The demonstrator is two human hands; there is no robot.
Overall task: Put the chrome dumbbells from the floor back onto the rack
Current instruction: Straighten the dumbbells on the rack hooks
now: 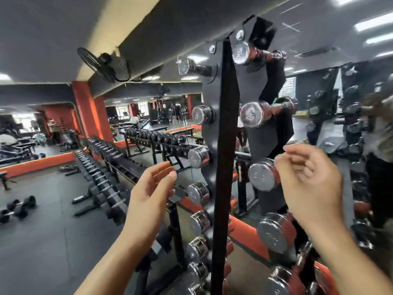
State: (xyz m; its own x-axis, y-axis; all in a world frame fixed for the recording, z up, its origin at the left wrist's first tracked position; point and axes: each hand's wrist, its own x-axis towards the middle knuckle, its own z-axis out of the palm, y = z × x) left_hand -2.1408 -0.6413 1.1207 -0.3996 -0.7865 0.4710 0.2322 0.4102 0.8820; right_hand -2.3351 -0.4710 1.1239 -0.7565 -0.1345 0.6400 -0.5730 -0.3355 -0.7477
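A tall black vertical rack (224,133) stands right in front of me, with chrome dumbbells cradled down both of its sides. On the left side one chrome head (198,157) sits at hand height, and on the right another chrome dumbbell (263,175) rests in its cradle. My left hand (148,192) is raised left of the rack, fingers apart, holding nothing. My right hand (308,179) hovers just right of the right-side chrome dumbbell, fingers loosely curled and empty. No chrome dumbbell shows on the floor in this view.
A long rack of black dumbbells (102,167) runs away to the left along a mirrored wall. Two black dumbbells (17,207) lie on the dark floor at far left. A wall fan (104,64) hangs overhead. A person's reflection (380,128) shows at right.
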